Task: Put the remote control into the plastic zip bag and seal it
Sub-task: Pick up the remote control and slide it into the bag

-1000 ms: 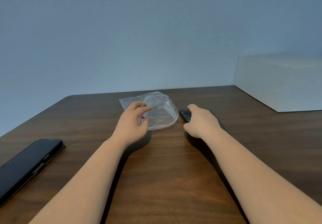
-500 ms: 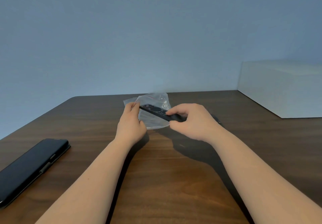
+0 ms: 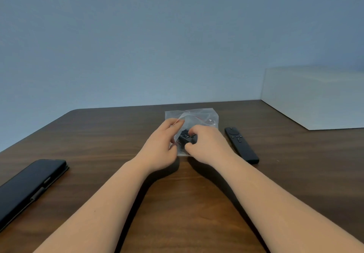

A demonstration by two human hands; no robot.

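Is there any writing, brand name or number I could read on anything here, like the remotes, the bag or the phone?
None can be read.
Long black remote control on the table: button marks only, too small to read.
Small black remote in the clear plastic zip bag: blurred.
Black phone in its case: blank.

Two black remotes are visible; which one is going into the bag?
The black remote control between both hands, partly inside the clear plastic zip bag. The longer slim black remote lies untouched on the table, right of the bag.
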